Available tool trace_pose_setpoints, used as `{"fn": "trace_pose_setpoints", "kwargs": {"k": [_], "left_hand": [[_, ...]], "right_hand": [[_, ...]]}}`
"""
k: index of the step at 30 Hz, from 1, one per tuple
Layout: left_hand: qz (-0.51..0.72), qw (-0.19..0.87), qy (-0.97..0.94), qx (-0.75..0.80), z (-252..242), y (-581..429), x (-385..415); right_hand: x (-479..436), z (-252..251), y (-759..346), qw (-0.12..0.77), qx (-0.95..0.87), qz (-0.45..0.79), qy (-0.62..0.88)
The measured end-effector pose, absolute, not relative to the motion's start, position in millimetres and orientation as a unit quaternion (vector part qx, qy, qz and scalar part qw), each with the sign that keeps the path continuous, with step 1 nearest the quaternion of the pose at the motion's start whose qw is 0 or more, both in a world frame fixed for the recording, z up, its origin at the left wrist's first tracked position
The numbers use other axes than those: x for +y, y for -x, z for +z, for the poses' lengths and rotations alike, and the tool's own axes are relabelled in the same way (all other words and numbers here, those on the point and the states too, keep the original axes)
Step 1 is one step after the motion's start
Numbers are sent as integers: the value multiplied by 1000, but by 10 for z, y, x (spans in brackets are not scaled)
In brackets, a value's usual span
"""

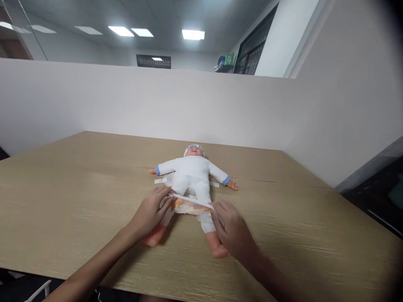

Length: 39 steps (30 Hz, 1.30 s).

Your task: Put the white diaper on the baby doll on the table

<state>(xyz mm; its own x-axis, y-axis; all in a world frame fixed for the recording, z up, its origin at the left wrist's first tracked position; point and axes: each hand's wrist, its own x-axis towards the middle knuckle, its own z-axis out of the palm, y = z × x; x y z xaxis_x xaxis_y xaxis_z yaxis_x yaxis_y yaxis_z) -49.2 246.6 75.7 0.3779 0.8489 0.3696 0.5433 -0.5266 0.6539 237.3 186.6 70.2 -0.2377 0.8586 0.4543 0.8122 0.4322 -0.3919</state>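
A baby doll (193, 166) in a white outfit with blue cuffs and a white hat lies on its back, arms spread and feet toward me. Between its legs a diaper (190, 206) with an orange printed panel is stretched by its front edge. My left hand (154, 209) pinches the left corner of that edge. The right corner is gripped by my right hand (231, 226), just above the doll's lower leg. White fastening tabs of the diaper stick out on both sides of the doll's hips. My fingers partly cover the diaper's corners.
The doll lies on a wide wooden table (78, 201) with seams across its top. A white partition wall (141, 100) rises behind it, with glass above. Dark objects stand beyond the table's right side, and part of a chair frame (39, 290) shows at lower left.
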Motion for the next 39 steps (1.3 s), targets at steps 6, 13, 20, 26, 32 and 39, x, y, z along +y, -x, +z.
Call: {"fn": "trace_pose_setpoints", "kwargs": {"k": [6, 13, 20, 26, 32, 39], "left_hand": [[408, 227, -776, 425, 1044, 226, 3094], [373, 372, -725, 444, 1054, 79, 3909], [334, 507, -683, 406, 793, 46, 4208], [320, 606, -608, 401, 778, 113, 4175], [305, 456, -657, 517, 877, 120, 4215], [396, 113, -791, 452, 1158, -306, 3890]], "right_hand": [[2560, 984, -2395, 448, -730, 109, 504], [3469, 915, -2561, 427, -657, 235, 575], [4004, 578, -2820, 389, -649, 396, 519], [3831, 355, -2955, 434, -647, 340, 527], [3380, 203, -3043, 431, -650, 165, 603], [3325, 190, -3115, 349, -640, 112, 675]]}}
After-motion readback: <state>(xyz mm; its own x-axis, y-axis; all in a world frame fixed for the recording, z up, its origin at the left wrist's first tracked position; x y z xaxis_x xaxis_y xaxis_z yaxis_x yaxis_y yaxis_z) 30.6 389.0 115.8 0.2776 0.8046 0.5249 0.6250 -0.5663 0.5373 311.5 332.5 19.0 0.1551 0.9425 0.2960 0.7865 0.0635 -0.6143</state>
